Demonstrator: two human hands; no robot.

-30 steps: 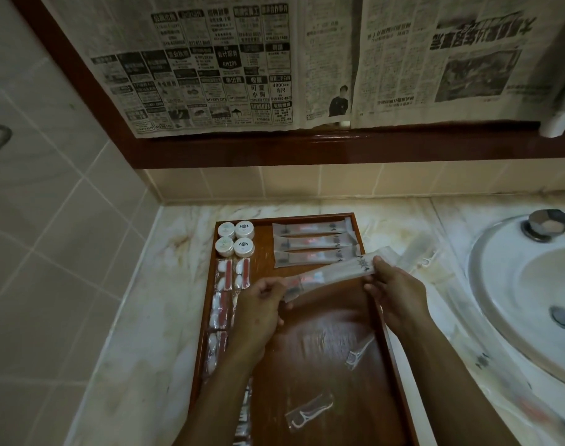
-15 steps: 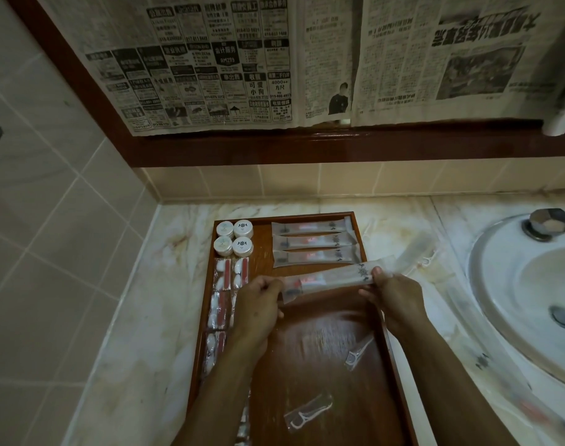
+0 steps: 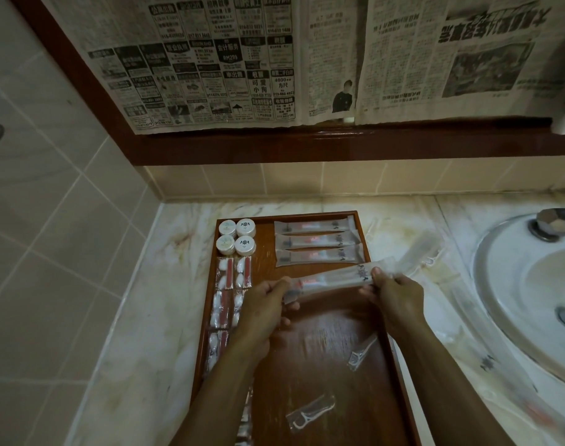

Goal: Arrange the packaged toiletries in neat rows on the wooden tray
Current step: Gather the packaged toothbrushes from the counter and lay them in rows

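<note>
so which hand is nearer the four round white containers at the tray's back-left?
Left. The left hand sits just below and right of the round containers; the right hand is across the tray, at the toothbrush packet's far end.

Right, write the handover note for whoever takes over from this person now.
Hands: left hand and right hand each pinch one end of a long toothbrush packet, held tilted above the wooden tray, just below the stacked row.
Done: three toothbrush packets lie in rows at the tray's far right; four round white jars sit in a square at the far left; the red-and-white packets run in two columns down the left edge.
Left: lay the held packet as the fourth row; straighten the two floss pick packets loose on the tray; bring in the packets lying on the counter beside the sink.
</note>
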